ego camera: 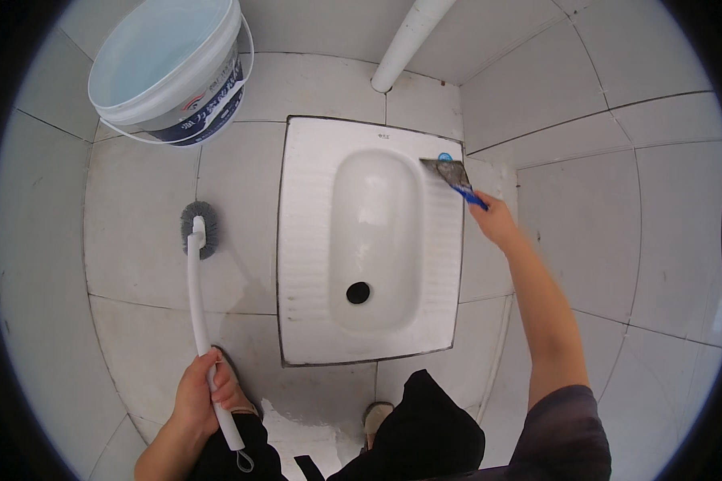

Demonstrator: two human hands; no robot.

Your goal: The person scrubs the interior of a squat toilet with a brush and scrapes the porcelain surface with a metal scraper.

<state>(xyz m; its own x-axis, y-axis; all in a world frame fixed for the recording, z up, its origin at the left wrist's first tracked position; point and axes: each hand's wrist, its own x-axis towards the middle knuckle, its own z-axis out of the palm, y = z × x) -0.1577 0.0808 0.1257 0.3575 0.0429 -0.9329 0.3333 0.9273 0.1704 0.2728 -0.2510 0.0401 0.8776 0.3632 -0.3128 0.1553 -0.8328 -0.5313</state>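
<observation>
My left hand (207, 391) grips the white handle of a long toilet brush (195, 288). The brush's round grey bristle head (199, 243) is over the floor, left of the squat toilet. In my right hand (494, 221) is a putty knife (454, 171) with a blue handle and a wide, stained metal blade. That blade lies over the upper right part of the white ceramic squat toilet (310, 240), close to a small round blue sticker (444, 157). Toward the toilet's lower end is a dark drain hole (358, 293).
A white plastic bucket (168, 111) with a wire handle and printed writing stands at the upper left, apparently holding water. Behind the toilet a white pipe (406, 48) enters the floor. Tiled walls close in on both sides. Wet patches (301, 421) mark the floor near my feet.
</observation>
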